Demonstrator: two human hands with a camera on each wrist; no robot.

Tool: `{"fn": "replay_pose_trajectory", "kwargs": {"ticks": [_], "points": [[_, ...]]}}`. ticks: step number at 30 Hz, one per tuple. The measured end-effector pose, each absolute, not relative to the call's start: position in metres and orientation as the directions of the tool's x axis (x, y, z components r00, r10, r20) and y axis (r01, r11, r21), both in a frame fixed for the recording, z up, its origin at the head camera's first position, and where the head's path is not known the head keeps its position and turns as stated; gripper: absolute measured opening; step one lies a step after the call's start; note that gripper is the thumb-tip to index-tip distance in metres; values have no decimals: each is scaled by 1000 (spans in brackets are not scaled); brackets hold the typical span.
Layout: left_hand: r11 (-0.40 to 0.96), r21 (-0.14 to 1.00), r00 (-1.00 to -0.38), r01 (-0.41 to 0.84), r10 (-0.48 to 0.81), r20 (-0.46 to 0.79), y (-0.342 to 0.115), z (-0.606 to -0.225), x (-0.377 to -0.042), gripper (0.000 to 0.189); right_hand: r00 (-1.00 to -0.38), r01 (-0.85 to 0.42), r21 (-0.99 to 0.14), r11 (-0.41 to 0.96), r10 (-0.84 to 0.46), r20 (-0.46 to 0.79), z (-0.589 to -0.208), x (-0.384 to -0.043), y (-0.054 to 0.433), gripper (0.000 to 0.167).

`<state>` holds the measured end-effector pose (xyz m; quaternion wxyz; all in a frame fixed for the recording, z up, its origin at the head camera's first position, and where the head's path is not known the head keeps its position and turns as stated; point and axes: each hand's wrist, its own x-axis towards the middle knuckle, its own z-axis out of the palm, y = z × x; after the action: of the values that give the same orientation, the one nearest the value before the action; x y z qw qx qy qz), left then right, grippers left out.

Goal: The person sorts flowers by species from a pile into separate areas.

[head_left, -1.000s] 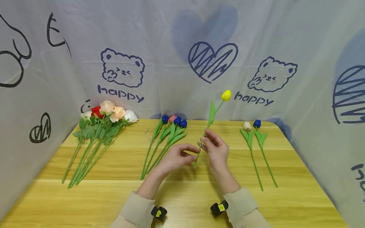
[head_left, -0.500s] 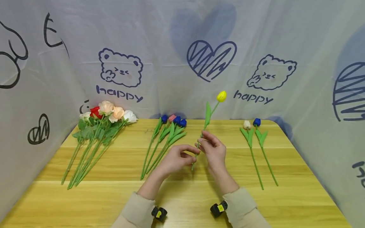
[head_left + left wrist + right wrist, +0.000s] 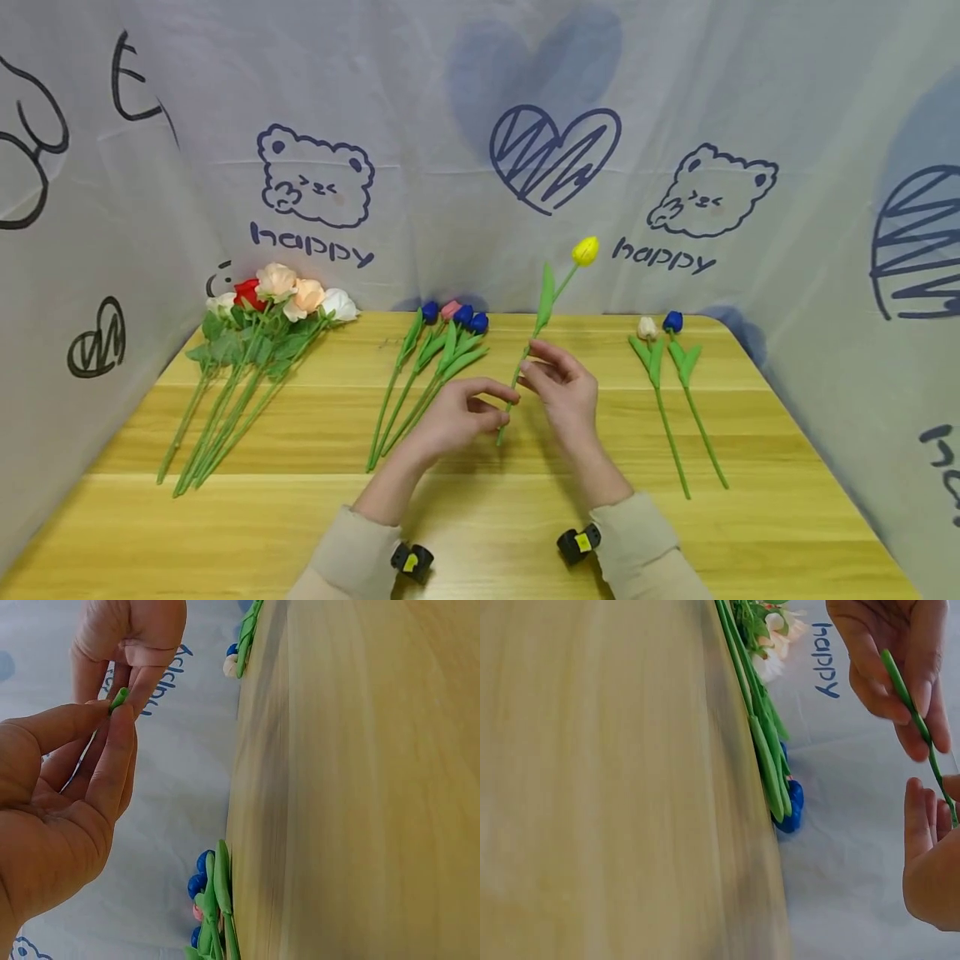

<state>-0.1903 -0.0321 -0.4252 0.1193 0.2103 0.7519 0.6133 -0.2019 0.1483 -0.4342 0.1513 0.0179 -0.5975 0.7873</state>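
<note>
A yellow artificial tulip [image 3: 585, 251] is held up over the table, tilted with its bloom toward the upper right. My left hand [image 3: 467, 417] pinches the green stem near its lower end between thumb and fingertips. Higher on the stem, below the leaf, my right hand [image 3: 562, 387] holds it with thumb and index finger. The left wrist view shows the cut end of the stem [image 3: 119, 699] poking out of the left fingertips. In the right wrist view the stem [image 3: 900, 686] runs from the left hand [image 3: 900, 667] down to the right hand [image 3: 937, 877].
On the wooden table [image 3: 480, 533], several roses [image 3: 277, 283] lie at the left. Blue and pink tulips [image 3: 450, 350] lie left of centre. A white tulip [image 3: 647, 327] and a blue tulip [image 3: 672, 322] lie at the right. A printed curtain [image 3: 435, 208] hangs behind.
The yellow tulip has shifted slightly left with its stem, and the left hand has moved a little left with it. The right fingers have loosened somewhat around the stem.
</note>
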Motion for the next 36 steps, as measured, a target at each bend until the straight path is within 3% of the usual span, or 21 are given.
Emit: {"fn": "replay_pose_trajectory", "kwargs": {"ticks": [11,22,28,36], "points": [[204,965,-901,168,428,67,-55,-422,-184,25,-948,-295,-943,-156,173,268,-432,-198,165,30],[260,954,-935,153,350,55,-94,-425,-188,25,-945,-262,-965,18,197,261,-435,-193,226,34],[316,938,-950,145,310,42,-119,-426,-192,27,-965,-157,-949,274,162,206,-436,-186,275,40],[401,904,-960,145,279,31,-157,-430,-199,30,-995,20,-790,613,91,46,-437,-174,333,51]]}}
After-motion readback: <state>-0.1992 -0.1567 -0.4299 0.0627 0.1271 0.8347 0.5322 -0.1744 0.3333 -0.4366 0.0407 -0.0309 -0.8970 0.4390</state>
